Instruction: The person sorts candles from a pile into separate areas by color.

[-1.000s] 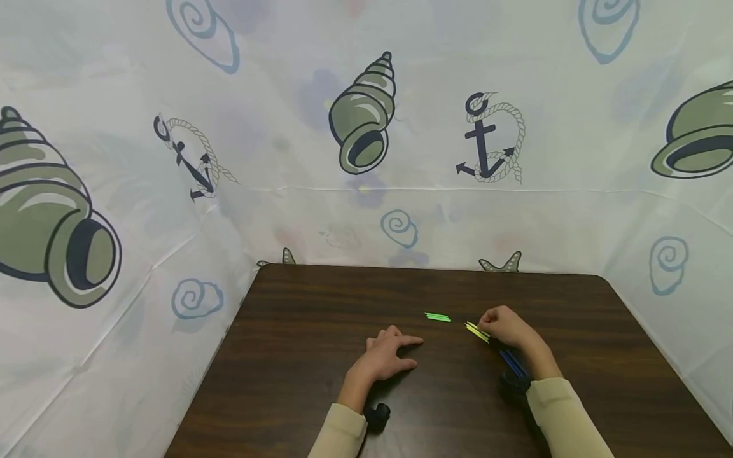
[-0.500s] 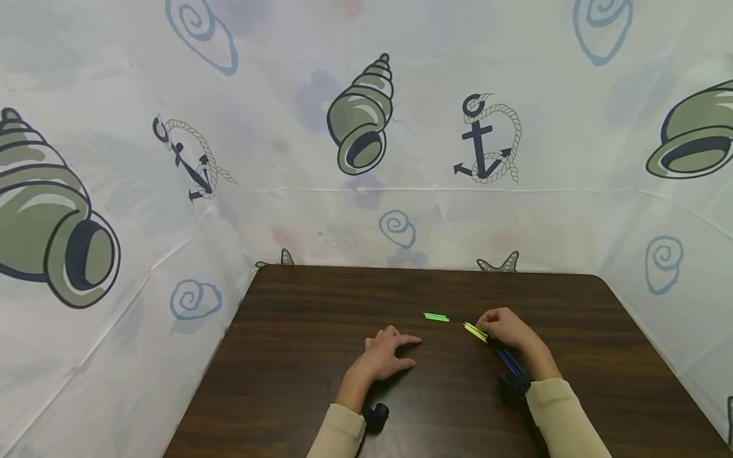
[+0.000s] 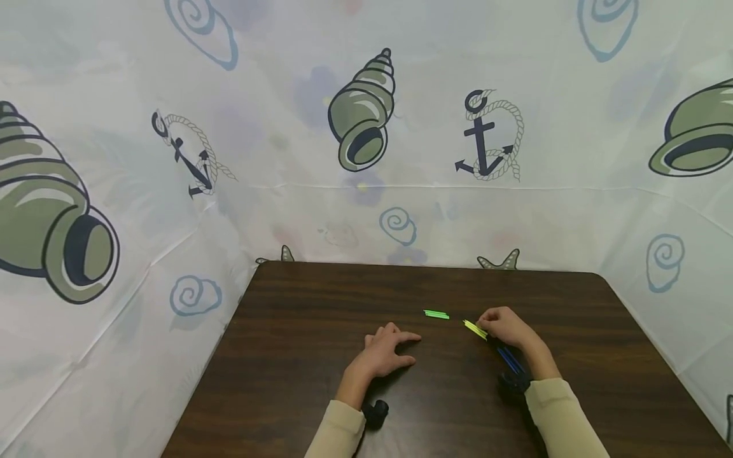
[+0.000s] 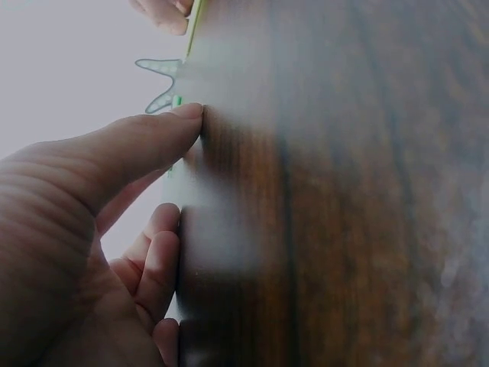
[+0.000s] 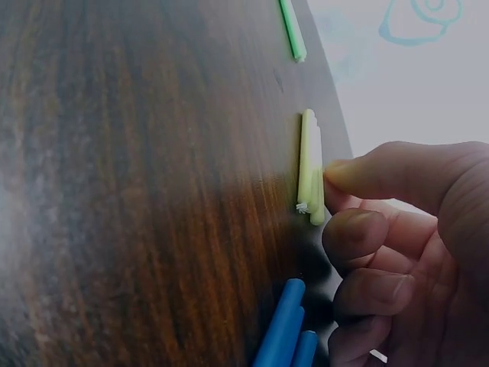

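Observation:
My right hand (image 3: 508, 327) is over the right part of the table, its thumb and forefinger pinched together at the outer side of a small row of thin yellow sticks (image 5: 308, 164). They seem to hold the outermost stick; the contact is partly hidden. One yellow stick has a white, frayed-looking end. The other right fingers are curled. Blue sticks (image 5: 281, 332) lie just nearer, beside that wrist. Farther left lies a row of green sticks (image 3: 436, 314). My left hand (image 3: 380, 353) rests on the table with thumb and forefinger spread, holding nothing, nearest the green sticks.
The dark wood-grain table (image 3: 298, 305) ends at a white cloth backdrop (image 3: 275, 216) printed with shells and anchors. Black wrist cameras (image 3: 376, 415) sit below both wrists, close to the tabletop.
The outer yellow stick has come in against the others, so the gap between them has closed. My left hand stays in place; the head view shifts slightly.

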Motion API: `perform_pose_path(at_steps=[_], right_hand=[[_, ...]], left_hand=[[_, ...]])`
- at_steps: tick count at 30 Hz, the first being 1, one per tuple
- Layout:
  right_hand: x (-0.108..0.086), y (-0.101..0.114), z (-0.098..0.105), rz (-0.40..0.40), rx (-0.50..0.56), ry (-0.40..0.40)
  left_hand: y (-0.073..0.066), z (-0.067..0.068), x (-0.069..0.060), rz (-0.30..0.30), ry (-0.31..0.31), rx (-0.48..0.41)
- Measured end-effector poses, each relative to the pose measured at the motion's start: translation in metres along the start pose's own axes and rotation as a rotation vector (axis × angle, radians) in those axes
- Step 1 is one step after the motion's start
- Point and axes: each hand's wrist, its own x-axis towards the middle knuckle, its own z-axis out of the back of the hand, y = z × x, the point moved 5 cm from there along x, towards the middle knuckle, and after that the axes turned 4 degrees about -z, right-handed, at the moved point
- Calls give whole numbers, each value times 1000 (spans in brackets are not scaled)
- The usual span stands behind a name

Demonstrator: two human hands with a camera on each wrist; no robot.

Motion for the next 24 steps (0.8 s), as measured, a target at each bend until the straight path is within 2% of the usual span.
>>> perform_pose_path(at_steps=[15, 19, 24], right_hand=[[-3, -8, -2, -29, 46, -31], [-1, -12, 0, -36, 48, -87], [-4, -18, 11, -53, 80, -201]], left_hand=[[0, -5, 2, -8, 6, 0], [1, -3, 1, -11, 4, -5], [7, 1, -1, -11, 3, -30]])
